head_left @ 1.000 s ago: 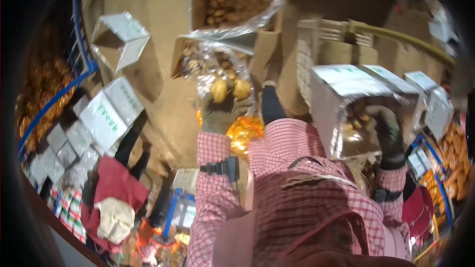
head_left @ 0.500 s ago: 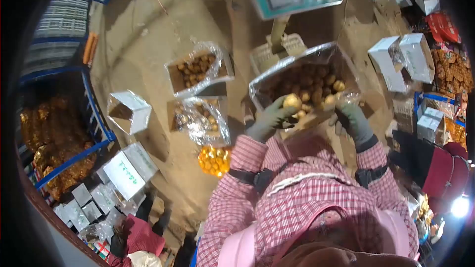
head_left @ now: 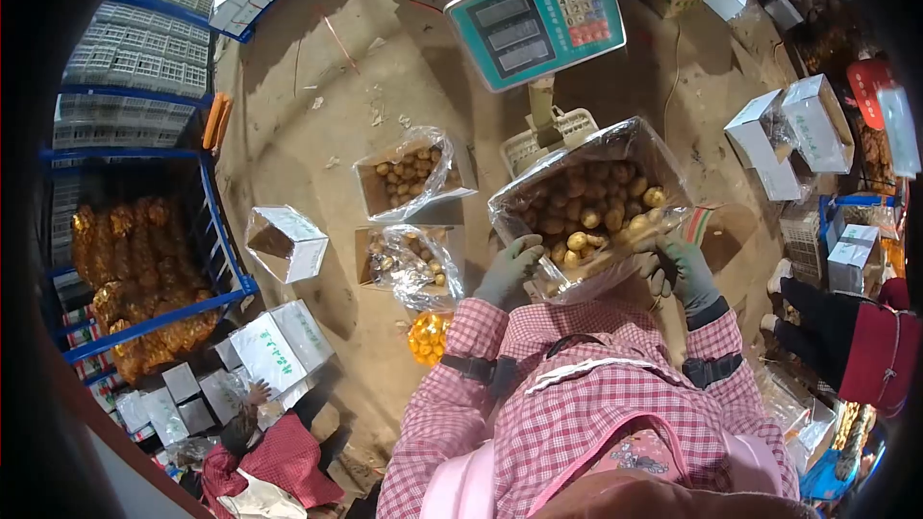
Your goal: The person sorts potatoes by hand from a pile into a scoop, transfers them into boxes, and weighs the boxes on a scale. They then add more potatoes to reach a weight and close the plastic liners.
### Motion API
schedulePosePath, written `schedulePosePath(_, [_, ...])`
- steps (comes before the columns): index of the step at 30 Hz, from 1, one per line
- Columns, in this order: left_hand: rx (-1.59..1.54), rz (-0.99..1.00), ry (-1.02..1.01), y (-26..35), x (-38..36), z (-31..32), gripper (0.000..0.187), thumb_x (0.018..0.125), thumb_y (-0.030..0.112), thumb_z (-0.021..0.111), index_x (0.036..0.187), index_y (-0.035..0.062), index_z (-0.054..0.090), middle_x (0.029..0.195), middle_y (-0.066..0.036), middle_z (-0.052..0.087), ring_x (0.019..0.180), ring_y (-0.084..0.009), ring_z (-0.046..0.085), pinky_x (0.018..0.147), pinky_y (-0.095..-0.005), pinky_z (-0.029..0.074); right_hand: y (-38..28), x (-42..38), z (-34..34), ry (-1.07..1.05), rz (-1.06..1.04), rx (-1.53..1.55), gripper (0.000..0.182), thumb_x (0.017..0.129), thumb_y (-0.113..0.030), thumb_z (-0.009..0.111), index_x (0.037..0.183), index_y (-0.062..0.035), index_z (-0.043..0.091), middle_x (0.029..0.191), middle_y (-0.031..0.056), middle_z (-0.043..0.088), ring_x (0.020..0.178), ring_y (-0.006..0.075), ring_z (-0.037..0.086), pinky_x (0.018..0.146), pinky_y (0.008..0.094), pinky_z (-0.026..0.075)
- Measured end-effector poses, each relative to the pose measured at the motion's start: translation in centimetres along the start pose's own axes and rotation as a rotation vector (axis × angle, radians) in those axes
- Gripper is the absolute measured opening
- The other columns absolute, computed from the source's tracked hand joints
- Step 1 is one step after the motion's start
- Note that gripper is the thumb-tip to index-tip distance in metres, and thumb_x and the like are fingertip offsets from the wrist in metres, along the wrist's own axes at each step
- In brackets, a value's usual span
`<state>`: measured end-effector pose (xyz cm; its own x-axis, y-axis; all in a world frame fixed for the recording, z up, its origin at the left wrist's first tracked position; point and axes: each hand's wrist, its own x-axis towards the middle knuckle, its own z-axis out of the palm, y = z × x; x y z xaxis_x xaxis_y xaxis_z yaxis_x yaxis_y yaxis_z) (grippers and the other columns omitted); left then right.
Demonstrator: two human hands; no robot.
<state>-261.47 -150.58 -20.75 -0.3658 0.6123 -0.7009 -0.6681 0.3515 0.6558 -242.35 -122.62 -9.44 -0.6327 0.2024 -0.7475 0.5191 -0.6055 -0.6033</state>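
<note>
A large plastic-lined box (head_left: 663, 149) of potatoes (head_left: 586, 194) stands in front of my body, beneath a teal scale display (head_left: 536, 23). My gloved left hand (head_left: 513, 271) is at the box's near left corner, its fingers bent against the liner and rim. On the right side, my gloved right hand (head_left: 676, 267) has its fingers curled at the near right edge beside the clear liner; what lies between them is too small to make out. Several lighter potatoes lie near the front of the box, between my hands.
Two smaller lined boxes of potatoes (head_left: 407, 173) and an orange net bag (head_left: 429, 336) lie left. An empty white carton (head_left: 286, 242) and a blue-framed cage (head_left: 227, 250) stand farther left. A co-worker (head_left: 279, 461) is at lower left, another person (head_left: 875, 346) at right.
My left hand has let go of a light potato and moved to the box's near left corner. My right hand stays by the right edge. The view has shifted, showing more of the scale.
</note>
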Motion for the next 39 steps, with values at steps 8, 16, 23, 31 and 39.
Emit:
schedulePosePath(8, [0.027, -0.056, 0.004, 1.1, -0.4, -2.0, 0.045, 0.095, 0.032, 0.064, 0.135, 0.0106, 0.058, 0.109, 0.0, 0.064, 0.089, -0.0113, 0.059, 0.081, -0.0259, 0.05, 0.3, 0.4, 0.3, 0.007, 0.087, 0.054, 0.041, 0.104, -0.036, 0.045, 0.121, -0.0045, 0.065, 0.08, 0.0057, 0.063, 0.053, 0.0067, 0.044, 0.042, 0.0164, 0.029])
schedulePosePath(16, [-0.037, -0.009, 0.052, 1.1, -0.1, -0.6, 0.042, 0.097, 0.025, 0.063, 0.132, 0.0026, 0.058, 0.099, -0.001, 0.063, 0.081, -0.0088, 0.057, 0.072, -0.023, 0.048, 1.1, -0.2, -0.2, -0.011, 0.047, 0.076, 0.04, 0.104, -0.033, 0.043, 0.122, -0.0024, 0.062, 0.081, 0.0079, 0.063, 0.052, 0.0067, 0.043, 0.042, 0.0163, 0.03])
schedulePosePath(23, [-0.03, 0.003, 0.123, 1.8, 1.3, -1.9, 0.036, 0.097, 0.021, 0.062, 0.127, 0.0006, 0.063, 0.094, -0.005, 0.067, 0.082, -0.0106, 0.061, 0.07, -0.0233, 0.049, 2.1, -0.6, -2.2, -0.017, 0.016, 0.051, 0.041, 0.104, -0.03, 0.041, 0.127, -0.0017, 0.059, 0.082, 0.0071, 0.061, 0.052, 0.0061, 0.04, 0.044, 0.0157, 0.032])
schedulePosePath(31, [0.186, 0.136, 0.159, 5.3, 3.1, 0.7, 0.027, 0.097, 0.018, 0.062, 0.118, 0.0024, 0.069, 0.098, -0.004, 0.069, 0.078, -0.0123, 0.064, 0.066, -0.0263, 0.052, 5.4, -1.6, -6.4, 0.01, -0.028, 0.148, 0.046, 0.103, -0.032, 0.045, 0.131, 0.0017, 0.056, 0.082, 0.0079, 0.065, 0.05, 0.0059, 0.045, 0.042, 0.0153, 0.029])
schedulePosePath(39, [1.494, 0.178, -0.103, -1.9, 14.5, 5.0, 0.029, 0.088, 0.033, 0.059, 0.105, 0.0156, 0.074, 0.107, -0.017, 0.071, 0.1, -0.0342, 0.069, 0.086, -0.0445, 0.056, 7.9, -3.9, -9.6, 0.133, -0.089, 0.17, 0.048, 0.103, -0.037, 0.045, 0.125, 0.0035, 0.061, 0.078, 0.007, 0.066, 0.048, 0.0081, 0.051, 0.04, 0.0171, 0.032])
